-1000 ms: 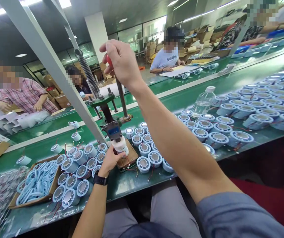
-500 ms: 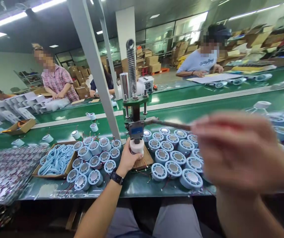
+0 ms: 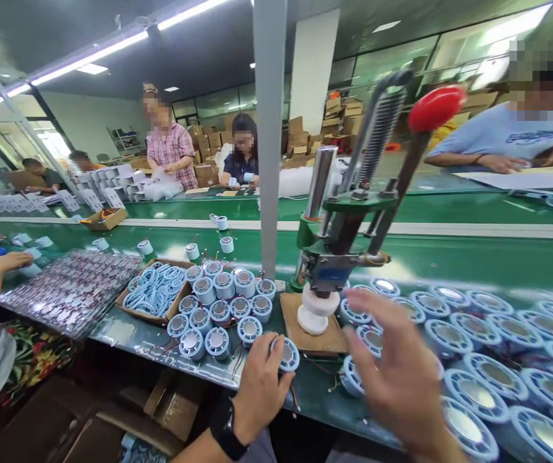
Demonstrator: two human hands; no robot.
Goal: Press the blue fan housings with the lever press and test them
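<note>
Lever [image 3: 410, 164] is back up and nobody's on the red knob [image 3: 436, 108]; right hand [image 3: 402, 366] has let go, fingers spread, holding nothing I can see, blurred over the near side by the right-hand units [image 3: 479, 389]. Left hand [image 3: 263, 379] is off the press [image 3: 329, 273] and has its fingers closed round a blue unit [image 3: 289, 355], thumb on the right side. That unit sits on the near part of the surface [image 3: 316, 381], just left of and nearer than the brown board [image 3: 293, 318], disc face up, wires trailing near. Upper white block [image 3: 321, 300] is right above the lower white seat [image 3: 312, 320], no blue unit visible between; can't tell if the two touch. My read: stroke's over, press is unloaded, handling is now at the left hand. Versus half a second ago: lever was pulled down to the right with right hand on it, left hand was at the white block. View has swung left too, so a co-worker's hands [image 3: 11, 260] now show at far left. Left units [image 3: 224, 285] and ring box [image 3: 148, 315] look unchanged.
</note>
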